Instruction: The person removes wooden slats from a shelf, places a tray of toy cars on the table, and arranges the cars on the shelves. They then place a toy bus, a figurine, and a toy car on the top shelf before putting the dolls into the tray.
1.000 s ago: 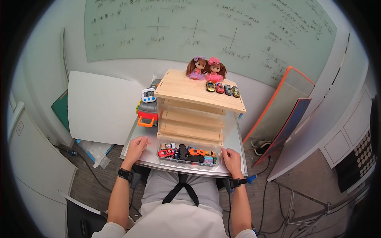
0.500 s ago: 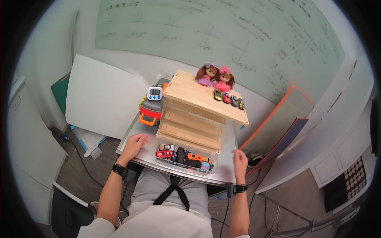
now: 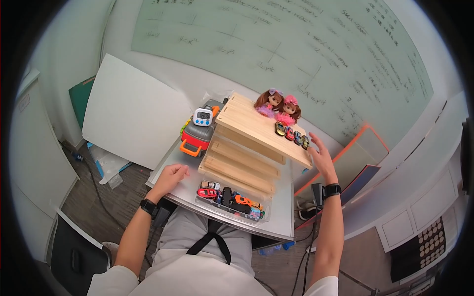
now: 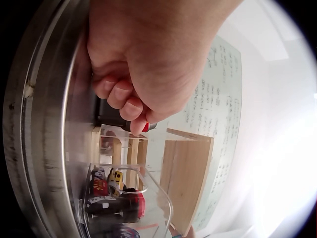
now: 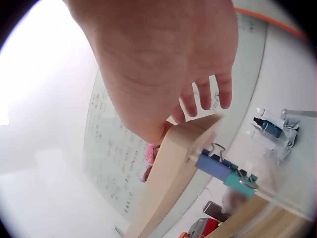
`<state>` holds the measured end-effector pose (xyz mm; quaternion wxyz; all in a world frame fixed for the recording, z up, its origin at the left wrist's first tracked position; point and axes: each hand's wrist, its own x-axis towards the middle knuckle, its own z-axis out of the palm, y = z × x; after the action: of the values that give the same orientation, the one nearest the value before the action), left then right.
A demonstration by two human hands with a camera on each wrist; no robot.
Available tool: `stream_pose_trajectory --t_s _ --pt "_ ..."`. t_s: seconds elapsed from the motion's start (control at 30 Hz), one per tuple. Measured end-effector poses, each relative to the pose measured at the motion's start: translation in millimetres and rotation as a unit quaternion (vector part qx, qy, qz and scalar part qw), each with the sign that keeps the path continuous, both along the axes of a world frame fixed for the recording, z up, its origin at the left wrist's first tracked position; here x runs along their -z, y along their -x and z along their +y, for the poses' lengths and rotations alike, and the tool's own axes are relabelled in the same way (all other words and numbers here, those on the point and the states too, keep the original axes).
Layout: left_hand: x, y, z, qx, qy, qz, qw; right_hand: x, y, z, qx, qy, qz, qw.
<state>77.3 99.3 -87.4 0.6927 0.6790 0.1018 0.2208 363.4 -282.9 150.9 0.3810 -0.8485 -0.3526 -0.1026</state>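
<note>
My right hand [image 3: 321,158] is raised at the right end of the shelf's wooden top board [image 3: 252,121], fingers spread and beside the toy cars. On that end stand several small toy cars [image 3: 290,133] in a row, the nearest right by my fingertips. Nothing shows in the right hand's grasp; in the right wrist view its fingers reach past the edge of the board [image 5: 168,168]. My left hand [image 3: 170,179] rests on the table's left front, fingers loosely curled and holding nothing. To its right sits a clear plastic bin [image 3: 232,219] full of toy cars [image 3: 242,200].
Two dolls [image 3: 277,106] sit at the back of the top board. Left of the shelf, a white timer [image 3: 203,117] stands on a grey and red toy case [image 3: 197,138]. Binder clips [image 5: 214,166] grip the shelf's side. An orange-edged panel [image 3: 363,148] leans at the right.
My right hand has risen from beside the bin, up and forward to the shelf's top right end, its fingers opening out. The left hand stays by the table's front. The head view has turned.
</note>
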Motion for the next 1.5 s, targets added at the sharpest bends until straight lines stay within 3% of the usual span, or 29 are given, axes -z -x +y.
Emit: stream_pose_trajectory --t_s 0.07,0.4,0.47,0.5,0.57,0.63,0.73,0.83,0.97,1.03,1.1,1.37,1.43,1.5 --pt "0.8 0.6 0.8 0.010 -0.009 0.006 1.000 0.1 -1.2 1.0 -0.007 0.063 0.060 0.996" --pt "-0.2 -0.4 -0.1 0.001 -0.033 0.015 0.999 -7.9 24.7 -15.3 -0.018 0.060 0.109 0.992" --pt "1.8 -1.1 1.0 0.004 -0.017 0.006 1.000 -7.0 28.9 -17.8 -0.027 0.075 -0.026 0.996" --pt "-0.1 -0.1 1.2 0.003 -0.018 0.007 1.000 -9.8 37.2 -17.3 -0.028 0.074 -0.025 0.997" --pt "-4.1 2.8 -1.7 -0.001 -0.026 0.020 0.999 -19.8 64.9 -16.1 -0.081 -0.038 0.001 0.996" --pt "-2.9 2.7 -1.3 0.002 -0.028 0.022 0.999 -26.4 87.4 -15.8 -0.100 -0.058 0.046 0.992" --pt "-3.5 0.2 -1.1 0.005 -0.030 0.021 0.999 -41.9 134.6 0.4 -0.191 0.078 -0.040 0.978" --pt "0.8 -0.7 1.3 0.003 -0.031 0.022 0.999 -28.1 152.2 16.6 -0.259 0.152 -0.011 0.954" --pt "1.3 -0.5 0.8 0.006 -0.025 0.008 1.000 17.9 148.7 33.0 -0.252 0.243 0.058 0.935" --pt "-0.3 0.5 -0.7 0.003 -0.028 0.005 1.000 53.1 133.4 35.2 -0.283 0.290 -0.019 0.914" --pt "-1.7 2.6 -0.6 0.003 -0.031 0.005 1.000 73.8 128.6 38.6 -0.290 0.296 -0.028 0.910" --pt "-1.8 -0.3 -3.7 -0.005 -0.042 -0.004 0.999 95.5 130.1 29.3 -0.187 0.385 -0.034 0.903" --pt "0.0 -0.8 -2.7 -0.003 -0.040 -0.005 0.999 103.1 127.8 24.8 -0.148 0.414 -0.104 0.892" --pt "0.2 -0.9 -2.3 -0.001 -0.039 -0.005 0.999 108.0 125.5 24.9 -0.132 0.427 -0.101 0.889"
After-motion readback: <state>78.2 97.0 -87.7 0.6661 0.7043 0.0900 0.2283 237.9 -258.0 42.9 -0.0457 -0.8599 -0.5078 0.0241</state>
